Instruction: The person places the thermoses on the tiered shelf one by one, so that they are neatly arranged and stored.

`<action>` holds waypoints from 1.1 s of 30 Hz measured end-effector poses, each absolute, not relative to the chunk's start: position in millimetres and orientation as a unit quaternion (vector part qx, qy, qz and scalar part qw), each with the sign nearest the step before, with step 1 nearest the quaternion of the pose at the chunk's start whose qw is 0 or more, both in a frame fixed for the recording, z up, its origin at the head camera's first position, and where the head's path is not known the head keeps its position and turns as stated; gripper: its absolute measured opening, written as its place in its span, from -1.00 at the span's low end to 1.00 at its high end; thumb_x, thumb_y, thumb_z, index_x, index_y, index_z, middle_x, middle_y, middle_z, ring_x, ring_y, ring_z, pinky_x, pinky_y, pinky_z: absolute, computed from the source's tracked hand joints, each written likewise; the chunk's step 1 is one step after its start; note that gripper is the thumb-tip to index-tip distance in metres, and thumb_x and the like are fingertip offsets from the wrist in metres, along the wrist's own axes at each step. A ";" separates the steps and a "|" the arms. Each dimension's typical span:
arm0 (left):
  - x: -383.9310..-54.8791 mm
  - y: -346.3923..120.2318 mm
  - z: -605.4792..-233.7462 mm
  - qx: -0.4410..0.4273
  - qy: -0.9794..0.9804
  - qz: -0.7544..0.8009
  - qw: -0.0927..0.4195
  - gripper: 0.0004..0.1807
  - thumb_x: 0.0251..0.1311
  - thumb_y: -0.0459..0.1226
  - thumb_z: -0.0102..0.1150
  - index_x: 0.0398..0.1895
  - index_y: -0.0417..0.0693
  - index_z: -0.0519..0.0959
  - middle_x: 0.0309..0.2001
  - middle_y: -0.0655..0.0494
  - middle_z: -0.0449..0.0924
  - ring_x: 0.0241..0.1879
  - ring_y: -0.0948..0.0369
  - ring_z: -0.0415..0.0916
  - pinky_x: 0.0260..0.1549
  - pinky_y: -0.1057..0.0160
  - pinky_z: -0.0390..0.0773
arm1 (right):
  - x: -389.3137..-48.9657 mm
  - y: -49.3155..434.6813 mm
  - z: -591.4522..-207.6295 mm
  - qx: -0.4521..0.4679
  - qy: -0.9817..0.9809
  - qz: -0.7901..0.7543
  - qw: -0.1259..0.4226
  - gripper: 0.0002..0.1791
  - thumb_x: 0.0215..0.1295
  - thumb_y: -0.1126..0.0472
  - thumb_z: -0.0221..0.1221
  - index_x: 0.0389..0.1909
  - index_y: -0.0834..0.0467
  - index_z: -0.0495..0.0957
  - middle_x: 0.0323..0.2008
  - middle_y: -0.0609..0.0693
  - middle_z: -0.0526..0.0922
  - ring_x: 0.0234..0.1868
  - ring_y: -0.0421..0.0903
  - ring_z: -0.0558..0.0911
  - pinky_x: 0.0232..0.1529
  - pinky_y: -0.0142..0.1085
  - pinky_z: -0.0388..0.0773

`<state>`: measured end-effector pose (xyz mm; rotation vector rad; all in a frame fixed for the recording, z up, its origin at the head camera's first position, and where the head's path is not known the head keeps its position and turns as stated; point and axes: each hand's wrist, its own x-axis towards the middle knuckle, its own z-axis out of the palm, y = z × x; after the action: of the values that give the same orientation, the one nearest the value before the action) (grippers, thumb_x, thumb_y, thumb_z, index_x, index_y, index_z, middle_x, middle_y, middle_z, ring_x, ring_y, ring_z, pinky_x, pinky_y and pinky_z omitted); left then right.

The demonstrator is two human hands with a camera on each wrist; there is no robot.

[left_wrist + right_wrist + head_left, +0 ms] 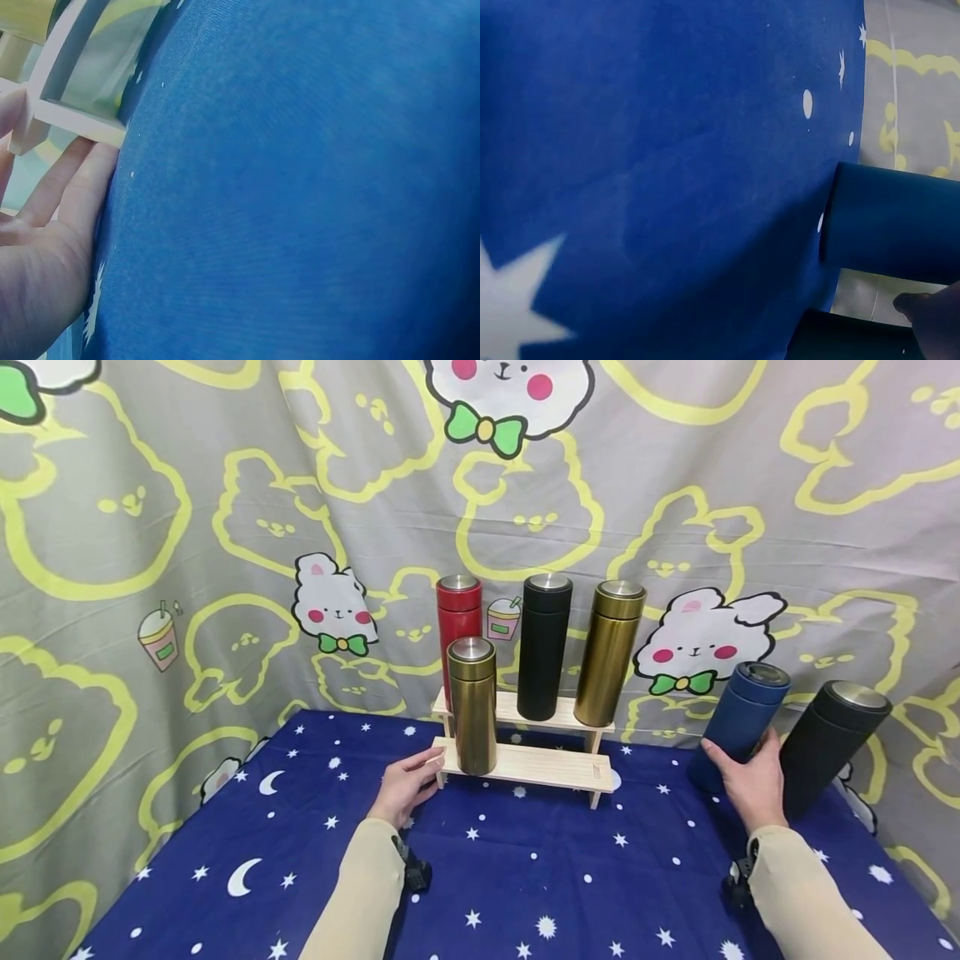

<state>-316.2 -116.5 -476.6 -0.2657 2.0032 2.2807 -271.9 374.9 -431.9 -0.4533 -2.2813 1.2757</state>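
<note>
So there's a wooden stand (551, 766) with 4 bottles on it: red bottle (459, 603), black bottle (545, 652) and gold bottle (611, 660) along its upper shelf, plus a 2nd gold bottle (474, 718) toward the left of its lower shelf. Left hand (408, 789) has thumb and fingers pinched on the stand's left end. Right hand (753, 785) is clamped around the blue bottle (742, 714), right of the stand, with a 2nd black bottle (825, 752) even farther right of it.
</note>
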 end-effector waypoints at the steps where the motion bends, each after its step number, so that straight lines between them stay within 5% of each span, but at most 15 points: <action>1: -316.3 -116.8 -476.9 -0.088 0.656 0.748 0.048 -0.55 0.18 -0.22 0.40 0.15 -0.10 0.63 0.18 -0.09 0.54 0.05 0.06 0.56 -0.01 0.06 0.58 | -272.8 374.8 -432.5 -0.167 -0.835 0.463 0.245 0.03 0.29 -0.05 0.26 0.54 0.23 -0.16 0.41 0.37 0.14 0.36 0.31 0.21 0.36 0.13 0.09; 20: -315.9 -115.2 -476.2 -0.090 0.654 0.750 0.042 -0.57 0.18 -0.24 0.39 0.13 -0.11 0.64 0.15 -0.10 0.56 0.00 0.09 0.59 -0.08 0.10 0.62 | -277.6 371.8 -425.8 -0.209 -0.825 0.458 0.256 -0.06 0.30 -0.02 0.24 0.46 0.39 -0.02 0.29 0.46 0.26 0.26 0.38 0.29 0.30 0.15 0.18; 33: -315.8 -117.0 -478.1 -0.088 0.657 0.747 0.043 -0.57 0.20 -0.22 0.38 0.15 -0.08 0.64 0.17 -0.08 0.55 0.03 0.08 0.57 -0.04 0.08 0.60 | -271.7 373.4 -418.3 -0.204 -0.844 0.448 0.215 -0.02 0.30 -0.09 0.25 0.44 0.43 0.00 0.29 0.50 0.24 0.27 0.41 0.29 0.26 0.21 0.23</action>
<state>-315.8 -117.0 -478.1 -0.2702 2.0103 2.2857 -271.7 373.4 -418.3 -0.5648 -2.3402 1.2424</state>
